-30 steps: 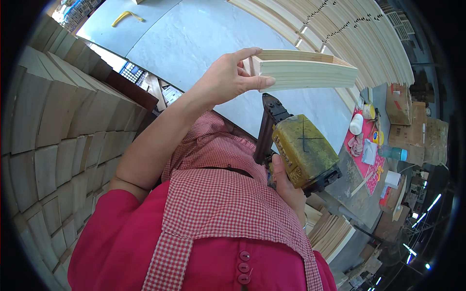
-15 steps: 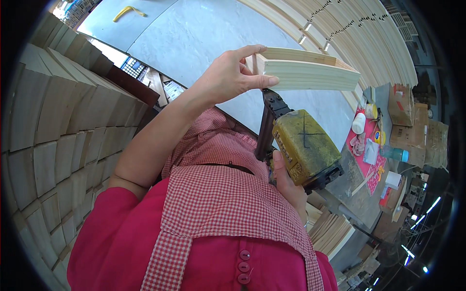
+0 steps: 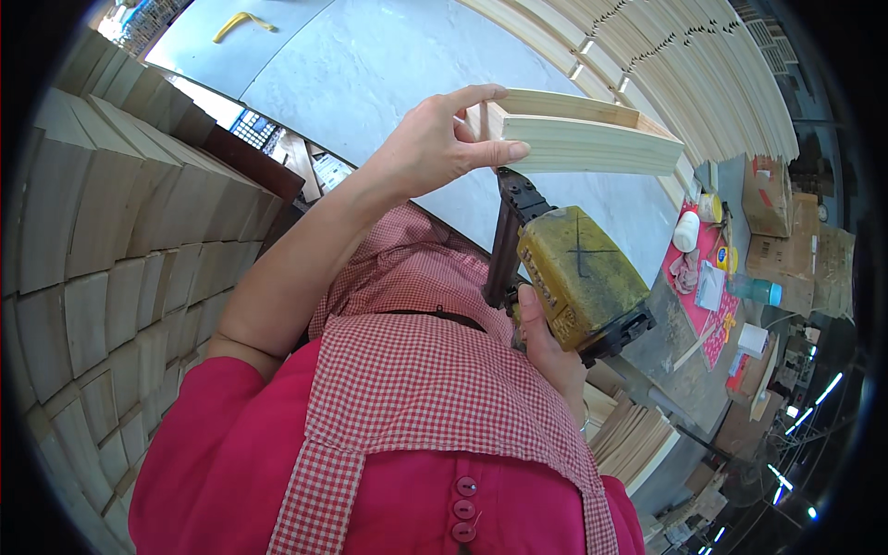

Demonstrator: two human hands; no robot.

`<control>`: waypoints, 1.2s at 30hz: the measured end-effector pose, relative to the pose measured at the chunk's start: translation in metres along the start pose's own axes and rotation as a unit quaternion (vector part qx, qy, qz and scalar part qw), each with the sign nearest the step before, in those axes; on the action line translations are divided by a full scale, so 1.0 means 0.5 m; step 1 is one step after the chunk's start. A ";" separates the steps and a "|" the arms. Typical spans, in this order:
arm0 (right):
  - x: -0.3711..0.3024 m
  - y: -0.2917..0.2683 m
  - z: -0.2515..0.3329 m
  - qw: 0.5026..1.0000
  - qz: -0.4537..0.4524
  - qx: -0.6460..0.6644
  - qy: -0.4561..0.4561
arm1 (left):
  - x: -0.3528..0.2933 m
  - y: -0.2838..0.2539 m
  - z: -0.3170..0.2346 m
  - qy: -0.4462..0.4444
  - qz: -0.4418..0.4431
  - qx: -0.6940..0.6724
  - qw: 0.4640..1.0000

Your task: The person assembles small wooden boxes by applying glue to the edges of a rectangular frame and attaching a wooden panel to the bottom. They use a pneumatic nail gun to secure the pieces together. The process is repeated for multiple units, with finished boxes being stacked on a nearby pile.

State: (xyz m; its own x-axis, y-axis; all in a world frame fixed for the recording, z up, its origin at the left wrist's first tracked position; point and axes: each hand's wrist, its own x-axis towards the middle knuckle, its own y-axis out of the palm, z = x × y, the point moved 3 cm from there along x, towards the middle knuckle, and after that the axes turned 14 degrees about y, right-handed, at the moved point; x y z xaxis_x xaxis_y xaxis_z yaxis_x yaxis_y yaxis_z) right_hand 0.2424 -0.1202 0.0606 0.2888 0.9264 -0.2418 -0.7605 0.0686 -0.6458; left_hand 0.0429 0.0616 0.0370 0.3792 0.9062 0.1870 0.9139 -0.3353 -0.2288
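My left hand (image 3: pixel 453 139) grips one end of a long, narrow wooden box frame (image 3: pixel 592 143), its thumb on the near side and fingers over the far edge. The frame is pale raw wood and is held above the tabletop. In my right hand (image 3: pixel 546 338) is a worn yellow-and-black nail gun (image 3: pixel 583 277), gripped by its handle, which the body partly hides. The gun's dark nose meets the underside of the frame close to my left thumb; whether it presses there I cannot tell.
A pale marbled table (image 3: pixel 361 74) lies ahead, with a yellow curved strip (image 3: pixel 245 25) at its far left. Stacked wooden pieces (image 3: pixel 120 231) rise along my left. Long wooden strips (image 3: pixel 684 74) fill the far right. Bottles (image 3: pixel 685 231) and cardboard boxes (image 3: pixel 782 250) stand at the right.
The wooden frame and nail gun have shifted very slightly left. Both hands keep the same hold.
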 end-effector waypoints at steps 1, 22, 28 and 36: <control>-0.002 -0.002 -0.002 0.999 0.006 0.013 0.043 | 0.000 0.001 0.007 -0.011 -0.006 -0.031 0.999; 0.096 -0.442 -0.626 0.831 -0.386 -0.344 0.205 | -0.083 0.031 0.095 -0.215 0.135 -0.779 0.573; 0.139 -0.483 -0.657 0.802 -0.325 -0.359 0.351 | -0.064 0.016 0.109 -0.263 0.127 -0.700 0.652; 0.214 -0.563 -0.599 0.812 -0.359 -0.352 0.296 | 0.029 0.000 0.138 -0.331 0.123 -0.506 0.787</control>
State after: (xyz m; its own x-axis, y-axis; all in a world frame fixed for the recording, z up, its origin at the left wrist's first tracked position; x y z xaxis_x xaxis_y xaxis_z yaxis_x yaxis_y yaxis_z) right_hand 0.6617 -0.1510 -0.0001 0.8981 0.3868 0.2094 0.1890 0.0906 -0.9778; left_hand 0.0386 0.0922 -0.0262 0.7105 0.6051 -0.3592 0.5987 -0.2516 0.7604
